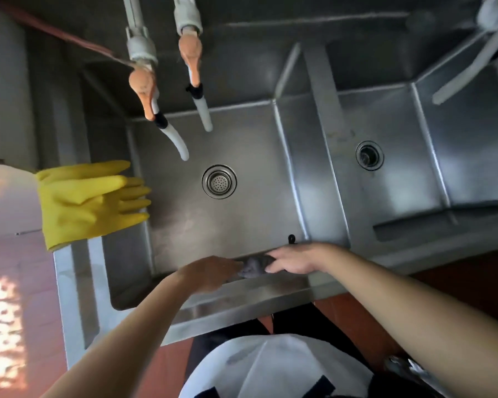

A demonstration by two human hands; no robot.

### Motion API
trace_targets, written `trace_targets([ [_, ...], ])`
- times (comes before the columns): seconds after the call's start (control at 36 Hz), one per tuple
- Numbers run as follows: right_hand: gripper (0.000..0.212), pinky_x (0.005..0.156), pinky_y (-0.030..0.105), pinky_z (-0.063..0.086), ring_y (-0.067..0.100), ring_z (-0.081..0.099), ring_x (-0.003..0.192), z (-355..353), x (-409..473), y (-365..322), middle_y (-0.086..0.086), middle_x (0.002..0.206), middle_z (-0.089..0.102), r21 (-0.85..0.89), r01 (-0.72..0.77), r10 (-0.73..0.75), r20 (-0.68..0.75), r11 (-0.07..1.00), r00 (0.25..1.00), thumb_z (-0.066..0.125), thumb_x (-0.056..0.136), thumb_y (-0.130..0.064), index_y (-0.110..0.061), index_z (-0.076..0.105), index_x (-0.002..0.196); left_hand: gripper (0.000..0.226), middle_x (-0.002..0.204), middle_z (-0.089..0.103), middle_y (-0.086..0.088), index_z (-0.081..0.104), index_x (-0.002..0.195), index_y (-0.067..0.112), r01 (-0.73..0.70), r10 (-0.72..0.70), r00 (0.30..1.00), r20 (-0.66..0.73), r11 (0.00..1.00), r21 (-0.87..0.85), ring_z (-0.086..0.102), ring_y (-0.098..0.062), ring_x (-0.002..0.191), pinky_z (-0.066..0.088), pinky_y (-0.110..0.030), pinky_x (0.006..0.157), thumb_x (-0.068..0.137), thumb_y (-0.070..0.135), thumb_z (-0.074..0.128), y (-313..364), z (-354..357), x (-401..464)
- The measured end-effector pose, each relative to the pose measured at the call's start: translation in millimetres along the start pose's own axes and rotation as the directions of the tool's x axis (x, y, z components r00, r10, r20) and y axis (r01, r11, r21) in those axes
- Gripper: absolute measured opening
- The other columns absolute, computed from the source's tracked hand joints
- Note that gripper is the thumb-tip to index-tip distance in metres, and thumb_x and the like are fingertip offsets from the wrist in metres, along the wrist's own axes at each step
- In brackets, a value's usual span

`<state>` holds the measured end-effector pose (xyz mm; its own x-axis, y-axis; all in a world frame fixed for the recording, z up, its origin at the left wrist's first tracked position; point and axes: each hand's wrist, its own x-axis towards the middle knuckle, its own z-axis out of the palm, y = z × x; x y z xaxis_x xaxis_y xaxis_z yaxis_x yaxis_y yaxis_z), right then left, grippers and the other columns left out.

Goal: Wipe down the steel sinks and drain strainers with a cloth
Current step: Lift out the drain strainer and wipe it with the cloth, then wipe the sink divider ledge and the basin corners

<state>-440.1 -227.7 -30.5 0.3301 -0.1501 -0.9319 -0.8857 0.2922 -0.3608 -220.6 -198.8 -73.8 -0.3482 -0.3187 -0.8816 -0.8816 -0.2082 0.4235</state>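
Cloth (253, 267) lies bunched on the left sink's (184, 225) near rim, pinched between left hand (213, 272) and right hand (292, 261); strainer (219, 181) lies beyond.

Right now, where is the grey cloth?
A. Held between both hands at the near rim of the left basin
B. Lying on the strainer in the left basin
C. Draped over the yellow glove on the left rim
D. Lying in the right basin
A: the grey cloth is bunched between the left hand and the right hand, at the near rim of the left basin, apart from the strainer and the yellow glove.
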Motion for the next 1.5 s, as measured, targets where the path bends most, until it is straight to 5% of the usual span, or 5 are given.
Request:
trace_targets([
  [0.19, 0.013, 0.072, 0.014, 0.046, 0.004, 0.065, 0.08, -23.3, -70.4, 34.4, -0.006, 0.09, 0.072, 0.415, 0.187, -0.129, -0.163, 0.89, 0.978, 0.055, 0.099, -0.021, -0.015, 0.066, 0.098, 0.05, 0.155, 0.042, -0.004, 0.024, 0.157, 0.021, -0.011, -0.016, 0.988, -0.154, 0.985, -0.175, 0.043, -0.022, 0.139, 0.03, -0.024, 0.112, 0.108, 0.02, 0.036, 23.6, -7.0, -16.1],
  [0.44, 0.04, 0.103, 0.041, 0.046, 0.025, 0.062, 0.122, -93.1, -127.0, 108.6, 0.011, 0.128, 0.067, 0.785, 0.608, -0.126, -0.62, -0.119, 0.775, 0.052, 0.095, -0.026, -0.009, 0.06, 0.13, 0.031, 0.126, 0.067, 0.005, 0.063, 0.124, 0.039, 0.053, -0.081, 0.948, -0.309, 0.994, -0.1, 0.062, -0.019, 0.112, 0.045, -0.033, 0.104, 0.098, 0.05, 0.051, 96.2, 13.5, 1.0],
  [0.69, 0.034, 0.093, 0.036, 0.044, 0.013, 0.061, 0.112, -215.7, -81.0, 140.3, -0.005, 0.12, 0.068, -0.184, 0.568, -0.332, -0.929, 0.802, 0.167, 0.054, 0.094, -0.034, -0.024, 0.062, 0.126, 0.079, 0.163, 0.024, 0.004, 0.014, 0.156, 0.041, 0.223, -0.263, 0.861, -0.436, 0.965, -0.141, 0.025, -0.023, 0.148, 0.022, -0.049, 0.119, 0.091, 0.066, 0.05, 200.5, 77.0, 24.7],
  [0.86, 0.059, 0.116, 0.051, 0.022, 0.024, -0.004, 0.154, -171.7, -17.9, 161.7, -0.003, 0.168, 0.008, -0.57, 0.183, -0.562, -0.61, 0.801, 0.559, 0.046, 0.1, -0.039, -0.032, 0.028, 0.156, 0.107, 0.168, 0.004, 0.006, 0.0, 0.157, 0.04, 0.145, -0.3, 0.841, -0.45, 0.926, -0.347, 0.011, -0.019, 0.153, 0.015, -0.052, 0.121, 0.077, 0.079, 0.057, 268.8, 81.1, 69.8],
  [1.5, 0.042, 0.121, 0.047, 0.019, 0.028, 0.011, 0.153, -317.3, 30.6, 66.6, 0.0, 0.163, 0.028, -0.564, 0.211, -0.582, -0.631, 0.798, 0.514, 0.044, 0.103, -0.035, -0.012, 0.058, 0.135, 0.065, 0.128, 0.062, 0.013, 0.027, 0.142, 0.066, 0.073, -0.44, 0.821, -0.364, 0.713, -0.697, 0.062, -0.021, 0.112, 0.04, -0.042, 0.109, 0.089, 0.055, 0.062, 281.4, 65.2, 101.1],
])
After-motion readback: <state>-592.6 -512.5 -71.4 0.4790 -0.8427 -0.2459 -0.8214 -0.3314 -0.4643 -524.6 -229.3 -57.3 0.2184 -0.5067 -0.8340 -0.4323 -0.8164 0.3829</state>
